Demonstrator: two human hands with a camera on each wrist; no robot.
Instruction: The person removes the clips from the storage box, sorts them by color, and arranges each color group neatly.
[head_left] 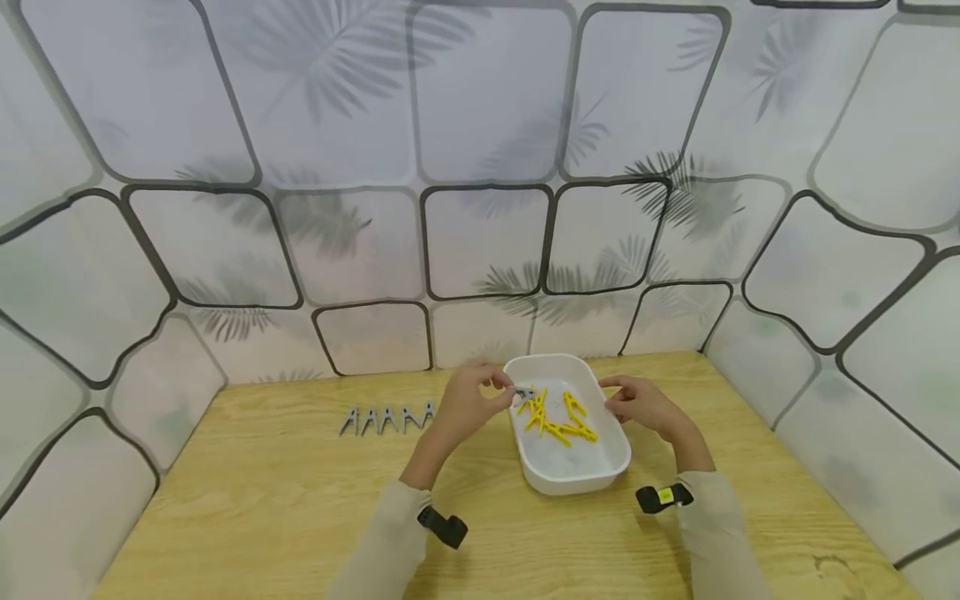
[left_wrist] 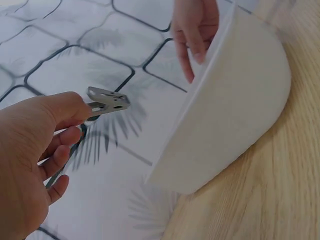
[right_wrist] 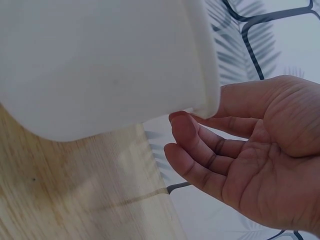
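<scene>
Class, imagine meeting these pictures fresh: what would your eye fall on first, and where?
The bright yellow clothespins, jumbled inside the white tub, stand out first. Next comes the gray clothespin pinched by the left hand near the tub's rim. Farther left, a neat row of gray clothespins sits on the wooden table.

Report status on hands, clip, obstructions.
Left hand pinching gray clip. Right hand holding white basin. Yellow clips inside basin; nothing visibly blocking.

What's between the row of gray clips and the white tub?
In the head view, the left hand is between the row of gray clips and the white tub, pinching another gray clip. Wooden tabletop shows beside it.
</scene>
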